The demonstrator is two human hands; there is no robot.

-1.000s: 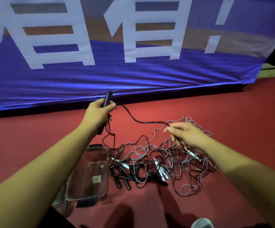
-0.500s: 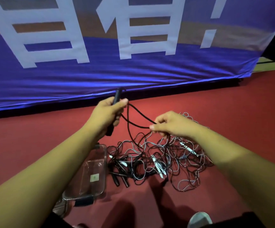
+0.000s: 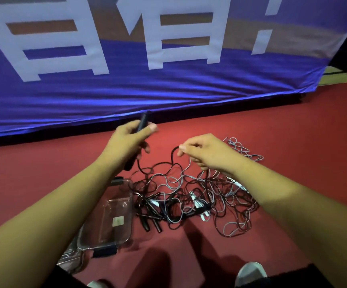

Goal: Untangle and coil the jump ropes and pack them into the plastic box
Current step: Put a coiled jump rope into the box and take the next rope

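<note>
— While the left hand (image 3: 127,140) grips that black handle (image 3: 142,122), what does the right hand (image 3: 206,152) have?
— A bend of black cord (image 3: 173,154), pinched between thumb and forefinger, with the other fingers curled under. From the pinch the cord arcs down and runs left toward the handle's lower end.
— And the left fingers?
— Wrapped round the handle, thumb laid along its side. The handle's top pokes out above the fist and its lower end shows below the palm.
— Where are the jump ropes (image 3: 199,196)?
— Heaped on the red floor (image 3: 293,142) beneath and between the two forearms. Black and grey cords loop through each other, with several black handles and a few white ones lying among them. Both hands are raised above the heap.
— The plastic box (image 3: 106,244)?
— Clear and open, on the floor just left of the ropes, partly behind the left forearm. A small sticker (image 3: 118,221) shows on its base. Another clear plastic piece (image 3: 71,260) lies at its near-left corner; I cannot tell what it is.
— Anything else?
— A blue banner (image 3: 168,90) with white characters hangs behind, and a white shoe (image 3: 250,273) shows at the bottom edge.
</note>
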